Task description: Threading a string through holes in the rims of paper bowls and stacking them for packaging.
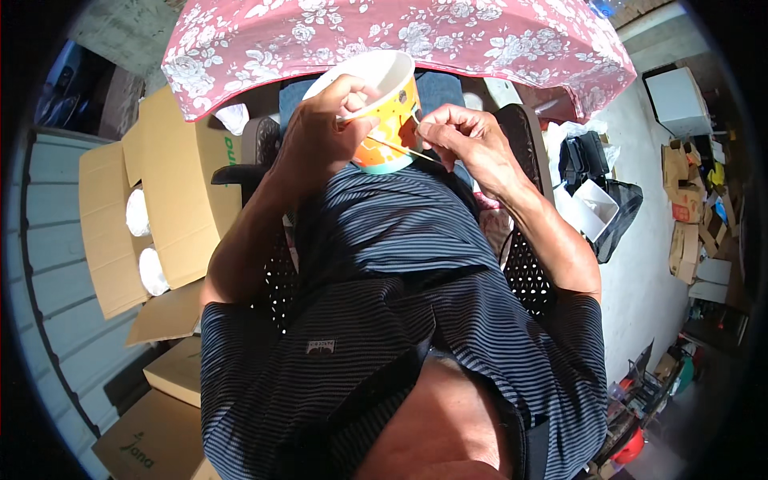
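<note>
1. The left hand is gripping a paper cup by its rim and wall, tilted.
2. The right hand is pinching a thin stick that is touching the cup's side, just beside the left hand.
3. The cup is likely light and crushable, so holding near the stiffer rim seems best.

L hand: raised, fingers curled shut in grip, thumb on top | R hand: raised just beside L, fingers pinched tight | both forearms bare, elbows bent, angled inward
</note>
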Demonstrator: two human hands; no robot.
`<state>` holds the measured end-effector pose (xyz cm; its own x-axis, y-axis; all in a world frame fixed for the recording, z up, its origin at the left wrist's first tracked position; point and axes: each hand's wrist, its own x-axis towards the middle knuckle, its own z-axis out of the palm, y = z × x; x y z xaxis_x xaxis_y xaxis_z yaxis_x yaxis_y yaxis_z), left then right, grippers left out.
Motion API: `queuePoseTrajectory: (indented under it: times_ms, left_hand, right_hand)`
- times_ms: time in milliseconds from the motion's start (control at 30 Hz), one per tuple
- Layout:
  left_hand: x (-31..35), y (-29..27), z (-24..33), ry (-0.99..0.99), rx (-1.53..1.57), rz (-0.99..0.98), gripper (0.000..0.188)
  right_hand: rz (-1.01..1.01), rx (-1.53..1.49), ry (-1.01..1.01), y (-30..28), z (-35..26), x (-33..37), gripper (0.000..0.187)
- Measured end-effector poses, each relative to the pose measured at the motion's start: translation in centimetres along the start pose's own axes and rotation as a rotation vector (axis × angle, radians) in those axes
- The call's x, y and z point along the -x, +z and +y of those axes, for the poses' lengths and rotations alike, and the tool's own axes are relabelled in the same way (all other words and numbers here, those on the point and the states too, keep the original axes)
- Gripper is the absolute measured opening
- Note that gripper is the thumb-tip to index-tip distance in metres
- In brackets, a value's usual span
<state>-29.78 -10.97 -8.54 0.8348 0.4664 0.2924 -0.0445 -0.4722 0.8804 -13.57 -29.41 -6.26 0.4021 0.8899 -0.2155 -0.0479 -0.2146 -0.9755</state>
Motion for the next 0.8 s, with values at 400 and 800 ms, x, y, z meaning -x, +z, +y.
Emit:
queuePoseTrajectory:
  times_ms: [400,800]
  left_hand:
    - [-0.2,-0.7,-0.3,0.169,-0.018,-0.132,0.009]
    - [0.0,-0.4,0.5,0.222,-0.041,-0.161,0.011]
  right_hand:
    - [-0.034,-0.081,0.048,0.7,-0.2,0.0,0.017]
    - [-0.046,-0.059,0.069,0.4,0.2,-0.2,0.021]
